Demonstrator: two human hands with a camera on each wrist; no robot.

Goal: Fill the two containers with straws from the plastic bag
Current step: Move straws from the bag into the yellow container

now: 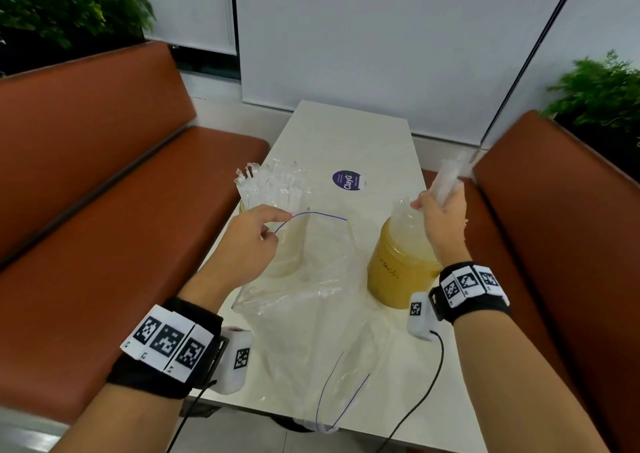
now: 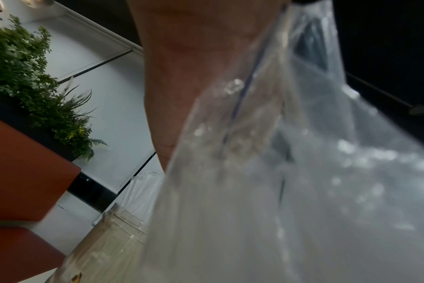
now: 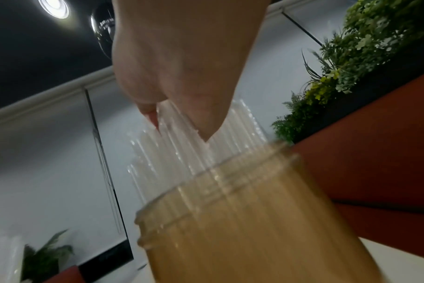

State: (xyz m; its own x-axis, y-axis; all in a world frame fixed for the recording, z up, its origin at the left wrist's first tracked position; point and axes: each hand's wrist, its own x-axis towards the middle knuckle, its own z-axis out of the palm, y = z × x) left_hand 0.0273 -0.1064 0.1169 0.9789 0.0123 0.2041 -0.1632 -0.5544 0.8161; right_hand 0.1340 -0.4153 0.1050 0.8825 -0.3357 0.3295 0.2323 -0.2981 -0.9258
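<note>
Head view, right hand fingers gripping clear wrapped straws above amber container, left hand seemingly pinching crumpled plastic bag

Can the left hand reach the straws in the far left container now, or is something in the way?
Probably not at once. The left hand pinches the rim of the plastic bag, which hangs in front of the left container. The straws stand just beyond the fingers, so it must let go first.

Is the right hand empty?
No, the right hand grips a bundle of clear straws above the yellow jar.
</note>
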